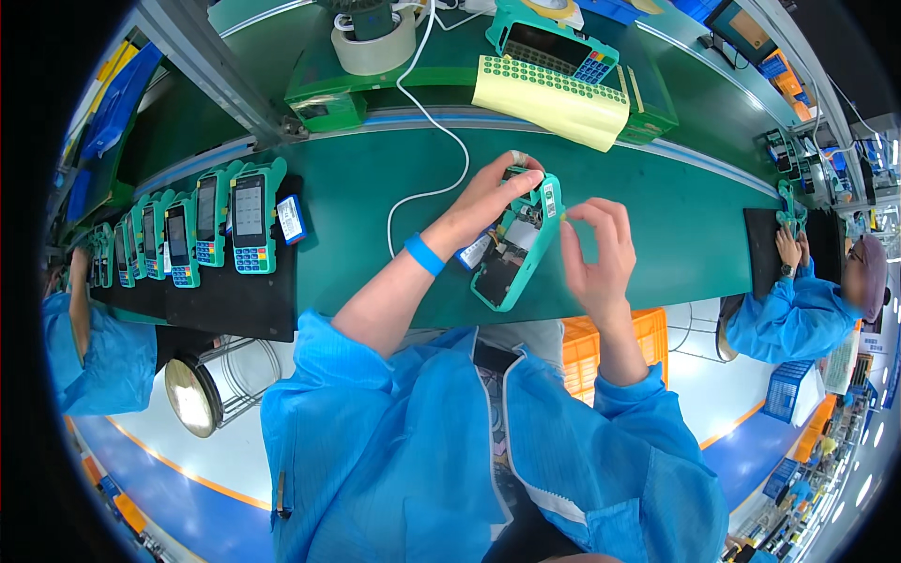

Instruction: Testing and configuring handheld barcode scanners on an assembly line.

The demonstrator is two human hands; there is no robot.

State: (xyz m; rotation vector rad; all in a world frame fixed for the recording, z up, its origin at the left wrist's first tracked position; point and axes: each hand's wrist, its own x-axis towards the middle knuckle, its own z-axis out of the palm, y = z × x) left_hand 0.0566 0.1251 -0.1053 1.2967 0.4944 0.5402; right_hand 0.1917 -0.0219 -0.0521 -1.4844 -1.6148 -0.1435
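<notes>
My left hand (490, 195) grips the upper end of a teal payment terminal (518, 246), tilted over the green bench with its opened back and inner parts facing up. A white label sits on its upper right edge. Beside that edge, my right hand (603, 251) has thumb and forefinger brought together in a pinch. Anything between those fingertips is too small to make out. A blue-and-white battery pack (474, 251) lies by my left wrist, partly covered by the terminal.
Several upright teal terminals (249, 220) line a black mat at left, with another battery pack (292, 220) beside them. On the shelf ahead are a yellow sticker sheet (549, 101), a terminal (554, 47) and a tape roll (374, 47). A white cable (441, 131) crosses the bench. Co-workers sit both sides.
</notes>
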